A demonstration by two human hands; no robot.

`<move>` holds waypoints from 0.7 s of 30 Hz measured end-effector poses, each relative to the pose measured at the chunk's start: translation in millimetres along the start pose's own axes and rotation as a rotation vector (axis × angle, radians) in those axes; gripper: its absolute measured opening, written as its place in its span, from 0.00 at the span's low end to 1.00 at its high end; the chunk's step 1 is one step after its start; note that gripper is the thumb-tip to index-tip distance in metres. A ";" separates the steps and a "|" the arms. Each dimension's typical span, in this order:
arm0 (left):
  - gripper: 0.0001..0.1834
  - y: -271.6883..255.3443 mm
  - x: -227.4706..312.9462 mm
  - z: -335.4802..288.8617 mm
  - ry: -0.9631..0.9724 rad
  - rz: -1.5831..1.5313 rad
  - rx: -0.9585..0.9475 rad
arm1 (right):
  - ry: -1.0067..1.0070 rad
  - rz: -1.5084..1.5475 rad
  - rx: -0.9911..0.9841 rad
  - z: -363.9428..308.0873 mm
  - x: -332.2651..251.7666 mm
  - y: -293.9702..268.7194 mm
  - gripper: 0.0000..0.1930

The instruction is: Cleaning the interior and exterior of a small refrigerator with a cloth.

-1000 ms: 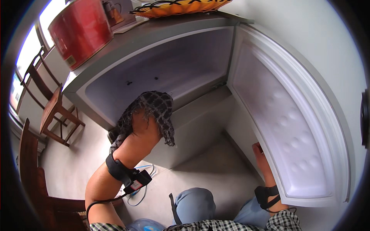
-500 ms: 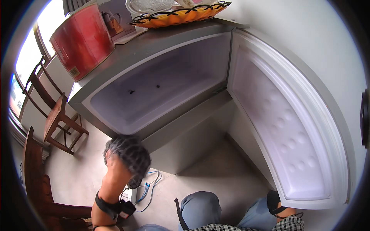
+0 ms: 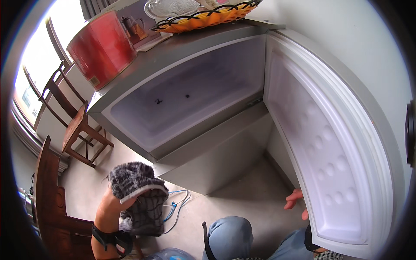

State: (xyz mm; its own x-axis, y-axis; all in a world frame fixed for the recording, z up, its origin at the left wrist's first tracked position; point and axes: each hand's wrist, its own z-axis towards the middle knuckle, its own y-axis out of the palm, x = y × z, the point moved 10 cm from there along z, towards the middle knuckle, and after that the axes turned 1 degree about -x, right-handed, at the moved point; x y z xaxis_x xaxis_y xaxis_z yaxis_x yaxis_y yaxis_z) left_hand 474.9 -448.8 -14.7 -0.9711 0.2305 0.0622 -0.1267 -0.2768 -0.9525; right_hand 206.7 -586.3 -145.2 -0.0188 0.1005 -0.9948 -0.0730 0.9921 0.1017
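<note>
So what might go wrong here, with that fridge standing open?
The open door might swing and bump the right hand, whose fingers show beside the door's edge. The red tub stands near the edge of the fridge top, so a jolt might tip it off. The hanging dark cloth might snag the loose cables on the floor.

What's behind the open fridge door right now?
The right hand partly shows past the left edge of the door, a black wrist strap lower down. The door covers the rest of that hand, so whether its palm touches anything is hidden.
</note>
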 end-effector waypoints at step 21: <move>0.13 11.7 11.5 12.9 -0.050 0.269 -0.015 | -0.075 0.013 0.357 -51.6 17.9 -48.8 0.31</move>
State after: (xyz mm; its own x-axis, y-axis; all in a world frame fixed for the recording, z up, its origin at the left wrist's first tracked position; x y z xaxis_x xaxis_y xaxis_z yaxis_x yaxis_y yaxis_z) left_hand 459.6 -461.4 -21.3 -0.9782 0.1043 -0.1796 0.1399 -0.3083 -0.9409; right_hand 158.5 -636.8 -167.4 0.0567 0.1058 -0.9928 0.2801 0.9527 0.1175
